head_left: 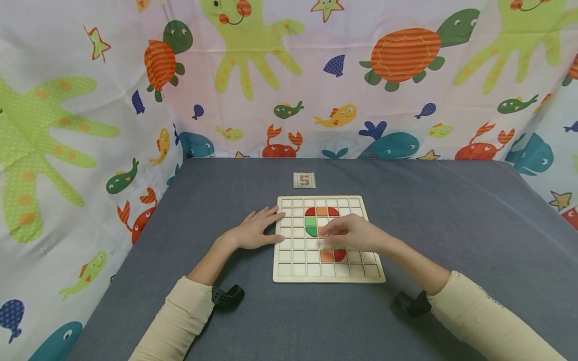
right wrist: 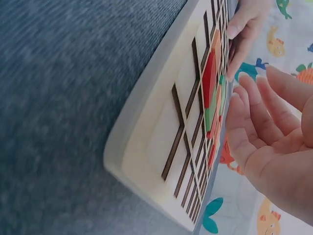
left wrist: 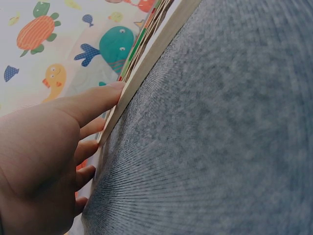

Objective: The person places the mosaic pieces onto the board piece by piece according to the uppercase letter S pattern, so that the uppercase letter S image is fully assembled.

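Note:
A pale wooden grid board (head_left: 284, 271) lies flat on the table. Set in its cells are red rounded tiles (head_left: 310, 212), orange square tiles (head_left: 326, 256), a light green tile (head_left: 310, 221) and a dark green rounded tile (head_left: 311, 231). At the board's left edge rests my left hand (head_left: 253, 231), fingers spread, thumb and fingertips touching the rim (left wrist: 146, 68). Over the middle of the grid is my right hand (head_left: 358, 233), its fingertips close above the tiles and hiding some cells. In the right wrist view its fingers (right wrist: 259, 115) bend loosely, with nothing visible between them and the thumb.
A small card (head_left: 304, 180) with a gridded orange-brown figure lies behind the board. Grey cloth (head_left: 217, 200) covers the table. A curtain (head_left: 253, 115) printed with sea animals hangs along the back and sides. Dark wrist devices (head_left: 228, 297) sit at both cuffs.

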Demonstrator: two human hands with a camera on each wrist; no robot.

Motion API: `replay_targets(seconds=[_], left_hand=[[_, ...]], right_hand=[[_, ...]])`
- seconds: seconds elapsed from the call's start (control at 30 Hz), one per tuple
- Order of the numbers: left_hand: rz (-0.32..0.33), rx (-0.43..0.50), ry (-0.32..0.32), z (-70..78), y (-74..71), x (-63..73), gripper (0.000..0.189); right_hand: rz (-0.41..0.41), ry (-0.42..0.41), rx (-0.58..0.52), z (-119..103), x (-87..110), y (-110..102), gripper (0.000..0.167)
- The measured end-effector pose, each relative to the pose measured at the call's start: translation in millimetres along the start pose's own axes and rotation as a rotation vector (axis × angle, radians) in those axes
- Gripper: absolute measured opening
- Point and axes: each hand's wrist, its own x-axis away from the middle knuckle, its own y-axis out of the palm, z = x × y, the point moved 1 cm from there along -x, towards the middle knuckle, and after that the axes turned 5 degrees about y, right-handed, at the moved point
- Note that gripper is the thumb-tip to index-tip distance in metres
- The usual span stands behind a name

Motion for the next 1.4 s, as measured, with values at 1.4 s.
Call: replay_targets(seconds=[1.4], left_hand=[[-0.003, -0.002, -0.014, -1.3, 2.9, -2.7, 0.072]], right_hand=[[0.069, 0.278, -0.346, 61.7, 68.2, -65.3, 0.058]])
